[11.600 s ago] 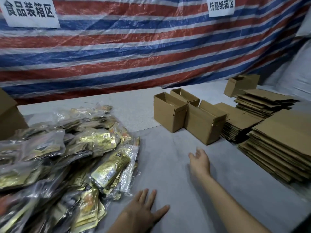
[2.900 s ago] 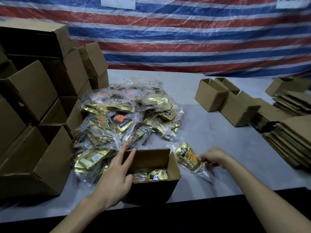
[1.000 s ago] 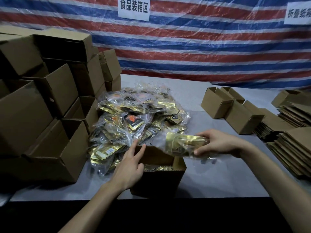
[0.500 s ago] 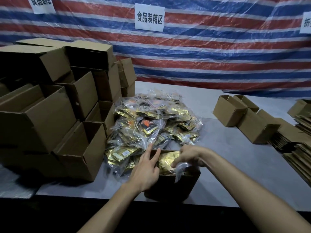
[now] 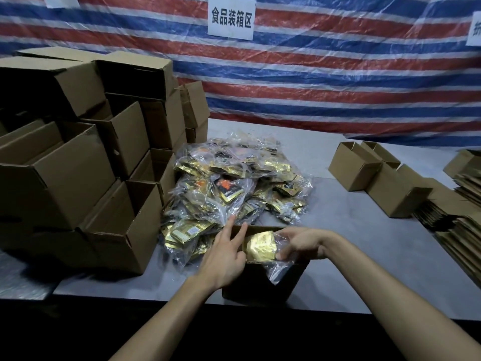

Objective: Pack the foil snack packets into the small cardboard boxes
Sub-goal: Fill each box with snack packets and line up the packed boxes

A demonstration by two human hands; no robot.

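A small open brown cardboard box (image 5: 263, 285) stands at the near edge of the grey tabletop (image 5: 364, 246), just near of a loose heap of gold foil snack packets in clear plastic wrappers (image 5: 234, 188). The left hand (image 5: 223, 259) holds the box by its left wall: the thumb hooks over the rim and two fingers lie straight along the far-left corner, so its grip is a light one. The right hand (image 5: 299, 243) has its fingers curled in a closed grip on one gold foil packet (image 5: 260, 246), which sits in the mouth of the box (its clear wrapper spills out over the near rim). To the left a stack of larger brown cardboard cartons (image 5: 78, 165) rises beside the heap. At the far right stand small open cardboard boxes (image 5: 364, 170), with piles of flattened cardboard (image 5: 463, 230) beyond them. A red, white and blue striped tarpaulin (image 5: 338, 74) hangs behind, bearing a white paper sign (image 5: 231, 19).
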